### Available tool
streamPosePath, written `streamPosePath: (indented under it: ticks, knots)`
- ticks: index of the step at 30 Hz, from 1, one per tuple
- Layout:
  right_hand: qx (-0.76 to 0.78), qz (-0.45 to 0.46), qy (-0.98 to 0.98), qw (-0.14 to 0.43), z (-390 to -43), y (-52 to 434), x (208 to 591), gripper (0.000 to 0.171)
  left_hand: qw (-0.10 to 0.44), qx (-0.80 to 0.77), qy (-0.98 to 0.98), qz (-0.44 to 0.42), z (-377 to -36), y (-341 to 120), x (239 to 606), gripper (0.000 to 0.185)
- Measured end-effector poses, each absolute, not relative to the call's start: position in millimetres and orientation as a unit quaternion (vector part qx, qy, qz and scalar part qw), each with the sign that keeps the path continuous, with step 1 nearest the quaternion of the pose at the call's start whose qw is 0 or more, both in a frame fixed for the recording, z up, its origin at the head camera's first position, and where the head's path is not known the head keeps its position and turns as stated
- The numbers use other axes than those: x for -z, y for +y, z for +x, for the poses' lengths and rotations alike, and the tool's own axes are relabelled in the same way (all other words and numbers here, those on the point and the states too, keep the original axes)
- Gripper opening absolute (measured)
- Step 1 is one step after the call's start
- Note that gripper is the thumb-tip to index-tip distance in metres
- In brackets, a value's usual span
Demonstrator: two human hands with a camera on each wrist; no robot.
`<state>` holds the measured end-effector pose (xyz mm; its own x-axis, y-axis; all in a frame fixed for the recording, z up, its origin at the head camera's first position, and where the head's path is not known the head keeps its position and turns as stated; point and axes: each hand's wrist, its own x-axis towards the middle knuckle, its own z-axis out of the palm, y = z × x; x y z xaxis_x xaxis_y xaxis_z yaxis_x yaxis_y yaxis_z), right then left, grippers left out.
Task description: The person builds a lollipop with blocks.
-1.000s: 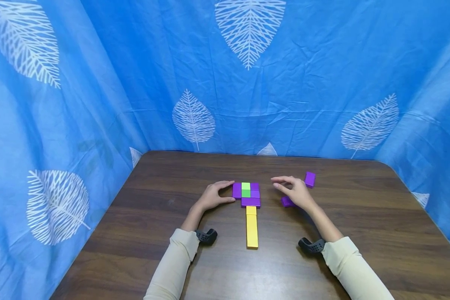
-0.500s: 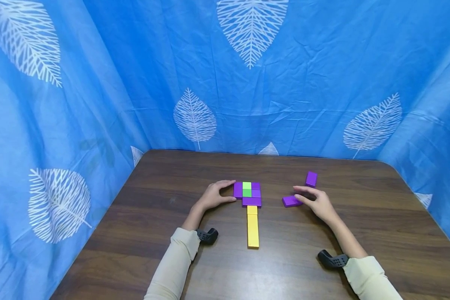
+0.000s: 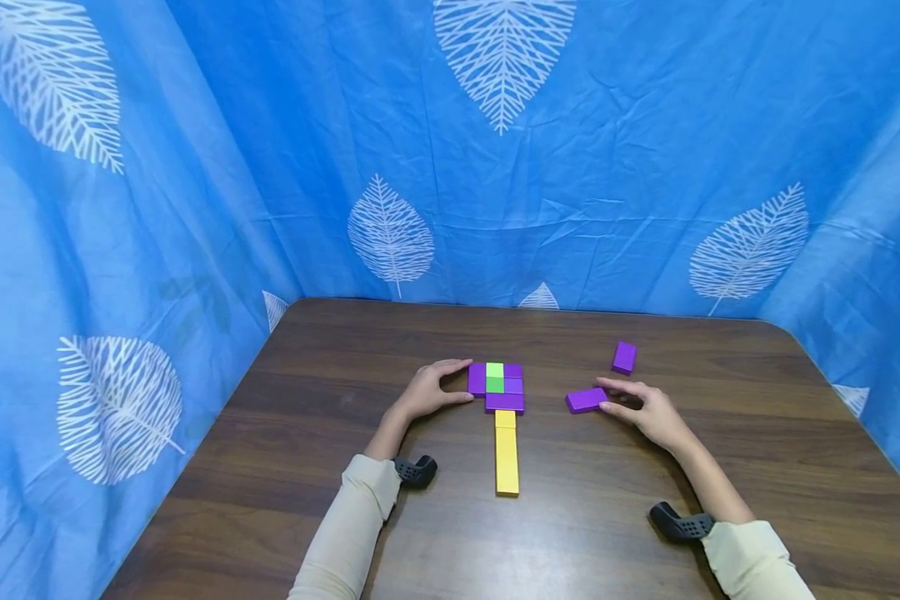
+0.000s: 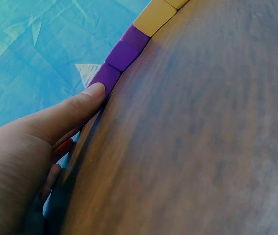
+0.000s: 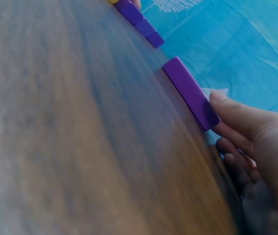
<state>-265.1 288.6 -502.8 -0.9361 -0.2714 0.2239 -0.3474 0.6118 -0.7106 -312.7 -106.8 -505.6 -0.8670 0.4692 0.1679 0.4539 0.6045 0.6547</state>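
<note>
A flat cluster of purple blocks [image 3: 504, 402] with a green block [image 3: 494, 379] in its middle lies at the table's centre. A yellow bar [image 3: 506, 454] runs from it toward me. My left hand [image 3: 457, 382] brackets the cluster's left purple block [image 3: 476, 379] between forefinger and thumb. The left wrist view shows my thumb [image 4: 92, 95] pressed against that block [image 4: 107, 76]. My right hand [image 3: 607, 396] pinches the right end of a loose flat purple block [image 3: 585, 400], which lies on the table. In the right wrist view my thumb [image 5: 219, 98] sits on that block's [image 5: 188, 90] near end.
A second loose purple block [image 3: 624, 357] lies further back, right of the cluster. The dark wooden table [image 3: 345, 517] is closed in by a blue leaf-print cloth [image 3: 495, 167] at the back and on both sides. A black wrist mount [image 3: 416, 471] sits on each forearm.
My right hand drew back to the right, uncovering the flat purple block and taking its right end. My left hand and the cluster have stayed put.
</note>
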Motion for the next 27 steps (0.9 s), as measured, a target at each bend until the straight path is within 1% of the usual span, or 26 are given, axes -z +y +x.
streamPosePath:
  ticks: [5, 17, 27]
  knots:
    - [-0.381, 0.173, -0.907, 0.053, -263.8, 286.4, 501.5, 0.039, 0.007, -0.365, 0.893, 0.263, -313.2, -107.5, 504.9, 0.065]
    - [-0.377, 0.172, -0.907, 0.071, -263.2, 284.0, 502.5, 0.035, 0.01, -0.362, 0.895, 0.259, -311.9, -107.5, 505.1, 0.065]
    - [-0.411, 0.167, -0.891, 0.093, -260.7, 285.1, 505.3, 0.032, 0.013, -0.362, 0.897, 0.255, -311.7, -107.1, 504.7, 0.065]
